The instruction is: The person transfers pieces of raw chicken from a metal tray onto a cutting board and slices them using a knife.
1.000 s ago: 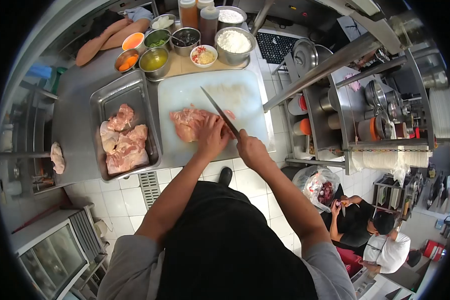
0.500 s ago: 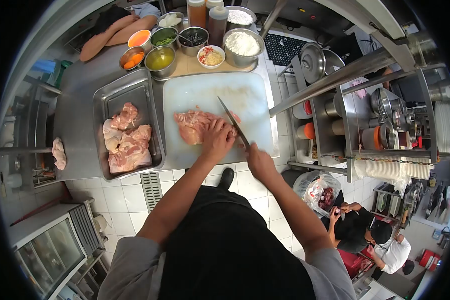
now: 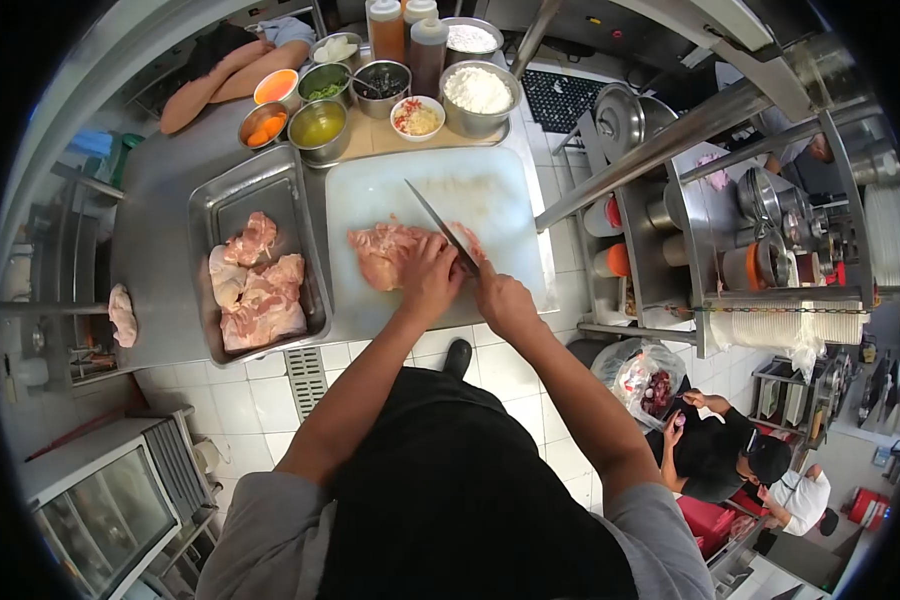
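Raw chicken meat (image 3: 378, 256) lies on a white cutting board (image 3: 370, 182). My left hand (image 3: 434, 276) presses down on its right end with bent fingers, holding it in place. My right hand (image 3: 508, 302) is closed round the handle of a kitchen knife (image 3: 438, 220). The blade slants up and left across the board, passing close beside my left fingertips. A cut strip of chicken (image 3: 468, 238) shows just right of the blade. Where the edge meets the meat is partly hidden by my left fingers.
A steel tray (image 3: 202, 205) with more chicken pieces (image 3: 260, 300) stands left of the board. Behind are bowls, including one of flour (image 3: 478, 90), and squeeze bottles (image 3: 428, 55). Another person's arms (image 3: 215, 85) rest at the far left edge. A cloth (image 3: 122, 315) lies at the table's left edge.
The knife has turned, its tip swinging left and its blade coming closer to my left fingers. My right hand has shifted slightly left. My left hand stays on the chicken.
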### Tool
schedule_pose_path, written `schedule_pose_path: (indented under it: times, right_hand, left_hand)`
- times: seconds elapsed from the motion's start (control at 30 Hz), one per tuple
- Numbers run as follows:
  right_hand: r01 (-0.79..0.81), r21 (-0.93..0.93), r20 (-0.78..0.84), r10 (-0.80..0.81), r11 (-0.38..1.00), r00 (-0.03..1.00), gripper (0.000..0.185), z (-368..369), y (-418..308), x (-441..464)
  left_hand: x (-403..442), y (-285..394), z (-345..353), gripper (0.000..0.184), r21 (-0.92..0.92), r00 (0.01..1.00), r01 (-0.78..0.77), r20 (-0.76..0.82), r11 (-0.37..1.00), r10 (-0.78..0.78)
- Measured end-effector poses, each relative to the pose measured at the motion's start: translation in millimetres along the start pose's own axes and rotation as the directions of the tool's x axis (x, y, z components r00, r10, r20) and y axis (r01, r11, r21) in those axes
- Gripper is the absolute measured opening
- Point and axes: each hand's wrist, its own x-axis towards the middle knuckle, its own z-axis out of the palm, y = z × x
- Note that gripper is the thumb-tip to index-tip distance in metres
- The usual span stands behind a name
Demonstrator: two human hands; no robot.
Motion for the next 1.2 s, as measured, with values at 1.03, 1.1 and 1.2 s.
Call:
schedule_pose_path:
  times: [1.03, 1.1, 1.2]
  right_hand:
    - [-0.077, 0.036, -0.023, 0.078, 0.996, 0.997, 0.029, 21.7, -5.1, -45.1]
    - [-0.134, 0.024, 0.028, 0.133, 0.991, 0.991, 0.024, 17.8, 3.4, -86.7]
    - [-0.217, -0.003, 0.124, 0.216, 0.976, 0.969, 0.024, 1.8, 1.9, -117.5]
  left_hand:
    - [-0.5, -10.2, -13.5, 0.026, 0.054, 0.999, -0.048, 0.020, 0.997, 0.047]
    - [-1.1, -11.6, -11.7, 0.026, 0.038, 0.999, -0.030, 0.046, 0.999, 0.029]
    - [0.7, -13.0, -14.4, 0.023, 0.013, 0.998, -0.018, 0.057, 1.000, 0.017]
